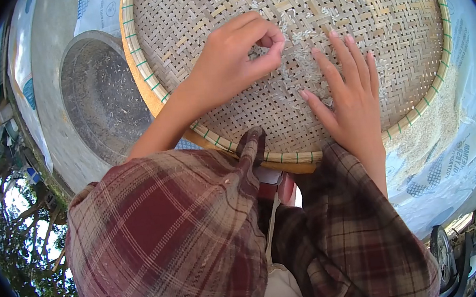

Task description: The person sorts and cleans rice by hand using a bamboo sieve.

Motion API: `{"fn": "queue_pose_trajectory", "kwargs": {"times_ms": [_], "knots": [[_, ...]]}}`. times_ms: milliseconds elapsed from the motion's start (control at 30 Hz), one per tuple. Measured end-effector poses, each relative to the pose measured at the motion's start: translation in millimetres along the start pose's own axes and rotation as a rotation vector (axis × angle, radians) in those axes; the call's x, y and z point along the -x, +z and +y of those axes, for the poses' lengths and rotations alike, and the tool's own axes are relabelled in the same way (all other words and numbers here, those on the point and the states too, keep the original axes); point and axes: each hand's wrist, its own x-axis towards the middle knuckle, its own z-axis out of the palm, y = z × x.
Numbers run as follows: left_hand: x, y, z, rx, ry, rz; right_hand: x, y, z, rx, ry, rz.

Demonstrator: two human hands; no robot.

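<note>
A round woven bamboo winnowing tray (234, 111) with a green-stitched rim lies in front of me. White rice grains (303, 54) are scattered over its weave, thickest between my hands. Over the tray, my left hand (236, 53) is closed, with thumb and forefinger tips pressed together; whatever they pinch, if anything, is too small to make out. My right hand (351, 93) rests palm down on the tray's right half, its fingers spread among the grains. Some grains lie close to its thumb and fingertips.
Left of the tray stands a grey basin (93, 94) with scattered grains inside. Printed plastic sheeting (427, 181) lies under and right of the tray, with a heap of pale grains (423, 143) on it. A motorbike (464, 258) is at lower right, tree branches at lower left.
</note>
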Motion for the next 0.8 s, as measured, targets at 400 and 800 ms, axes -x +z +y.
{"fn": "queue_pose_trajectory", "kwargs": {"times_ms": [400, 800], "knots": [[14, -13, -1, 0.497, -0.541, 0.004, 0, 5, 3, -0.063, 0.014, 0.05], [7, 3, 1, -0.097, -0.064, 0.037, -1, 8, 4, -0.029, 0.026, 0.057]]}}
